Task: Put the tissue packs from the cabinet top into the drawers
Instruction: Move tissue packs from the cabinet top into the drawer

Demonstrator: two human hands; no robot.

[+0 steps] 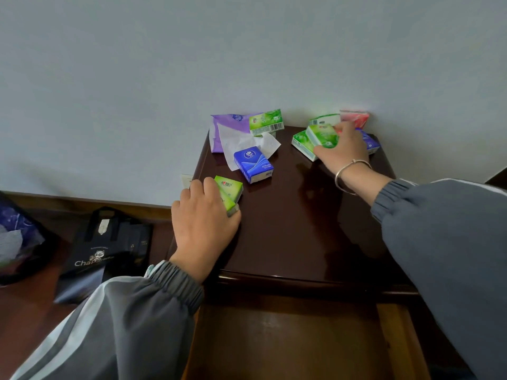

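Several small tissue packs lie on the dark wooden cabinet top. My left hand closes on a green pack at the left edge. My right hand grips another green pack at the back right, lifted off a further green pack. A blue pack lies in the middle. Behind it sits a purple pack with loose white tissue and a green pack on top. A pink pack and a blue-purple pack stand by the wall. The top drawer is pulled open below, and looks bare inside.
A black tote bag lies on the floor left of the cabinet, with a dark patterned item at the far left. The grey wall stands right behind the cabinet. A wall socket shows beside the cabinet's left edge.
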